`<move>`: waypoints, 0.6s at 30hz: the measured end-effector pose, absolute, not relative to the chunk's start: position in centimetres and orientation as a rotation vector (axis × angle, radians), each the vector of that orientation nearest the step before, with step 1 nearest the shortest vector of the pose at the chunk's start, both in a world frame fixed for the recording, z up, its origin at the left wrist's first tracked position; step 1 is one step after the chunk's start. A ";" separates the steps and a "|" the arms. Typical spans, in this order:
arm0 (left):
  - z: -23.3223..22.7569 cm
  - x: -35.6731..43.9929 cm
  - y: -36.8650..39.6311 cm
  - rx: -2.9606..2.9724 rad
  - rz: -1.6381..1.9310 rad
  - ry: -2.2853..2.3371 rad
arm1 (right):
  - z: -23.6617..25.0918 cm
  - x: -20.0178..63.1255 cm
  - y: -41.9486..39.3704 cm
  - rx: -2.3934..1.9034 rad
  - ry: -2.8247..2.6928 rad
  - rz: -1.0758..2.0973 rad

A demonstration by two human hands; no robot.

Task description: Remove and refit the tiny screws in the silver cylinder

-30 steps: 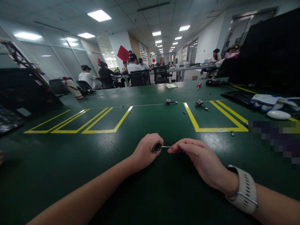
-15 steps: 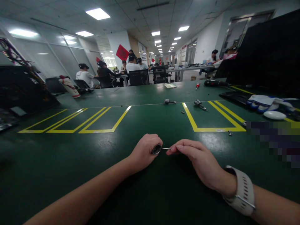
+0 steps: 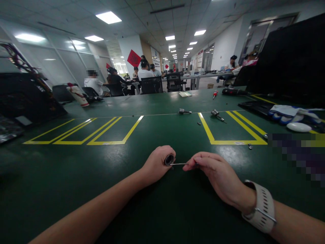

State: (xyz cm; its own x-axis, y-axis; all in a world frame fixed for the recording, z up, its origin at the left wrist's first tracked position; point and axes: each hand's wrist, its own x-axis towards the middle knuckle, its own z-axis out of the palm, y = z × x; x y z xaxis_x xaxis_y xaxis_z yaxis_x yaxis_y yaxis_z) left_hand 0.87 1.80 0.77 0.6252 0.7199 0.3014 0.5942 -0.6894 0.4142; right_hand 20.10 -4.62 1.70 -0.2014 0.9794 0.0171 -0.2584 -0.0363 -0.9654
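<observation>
Left hand: the left hand (image 3: 155, 165) rests on the green table (image 3: 76, 176), curled tight around a small round metal socket (image 3: 169, 159), open end toward the camera.
Socket: likely hard, smooth and light (polished metal can slip); best taken around its barrel.
Thin rod: a thin metal rod (image 3: 179, 164) runs from the socket to the right; probably stiff but easily bent, so take it near one end.
Right hand: the right hand (image 3: 215, 174) pinches the rod's far end between thumb and fingertips.
</observation>
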 end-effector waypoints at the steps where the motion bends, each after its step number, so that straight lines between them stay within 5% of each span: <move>1: 0.8 0.9 1.8 2.572 0.655 1.071 | 1.7 20.1 -4.6 -0.910 -1.140 1.477; 9: 0.8 1.0 1.8 2.466 0.724 1.097 | 1.3 20.1 -4.9 -0.932 -1.141 1.406; 18: 0.2 1.0 2.0 2.452 0.795 1.046 | 1.3 20.0 -6.1 -0.964 -1.728 0.938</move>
State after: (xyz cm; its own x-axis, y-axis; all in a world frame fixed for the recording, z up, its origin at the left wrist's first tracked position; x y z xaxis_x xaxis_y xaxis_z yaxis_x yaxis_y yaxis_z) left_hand 1.04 2.01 0.22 0.5680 0.7423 0.3554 0.5410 -0.6622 0.5185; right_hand 20.03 -6.12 1.30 -0.2741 0.8979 0.3445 0.2000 0.4036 -0.8928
